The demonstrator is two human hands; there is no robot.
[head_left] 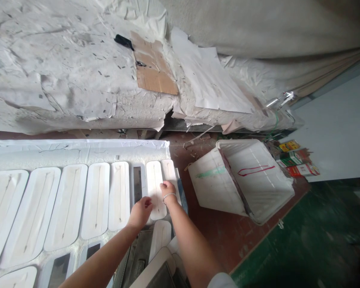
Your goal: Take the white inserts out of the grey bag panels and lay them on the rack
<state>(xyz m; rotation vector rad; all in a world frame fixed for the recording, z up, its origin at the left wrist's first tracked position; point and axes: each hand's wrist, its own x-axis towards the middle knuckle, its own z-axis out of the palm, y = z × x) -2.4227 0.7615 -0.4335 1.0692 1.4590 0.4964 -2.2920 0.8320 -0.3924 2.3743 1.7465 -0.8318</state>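
A long white panel (155, 176) with rounded ends and a thin dark strand down its middle lies under my hands. My left hand (141, 211) is closed in a pinch at its left edge; whatever the fingertips hold is too small to see. At the panel's right edge is my right hand (169, 191), its fingers curled together and a bracelet on the wrist. What it grips is hidden. Several similar panels stand in a row to the left, among them a strand-bearing panel (119, 192). A holder with a dark slot (137, 184) sits just left of the panel.
A white plastic bin (210, 182) stands tilted on the floor to the right. Small coloured boxes (303, 170) lie behind it. Across the gap runs a paper-covered bench (87, 80) with a cardboard piece (153, 68). Below my hands is a dark bag-like object (135, 256).
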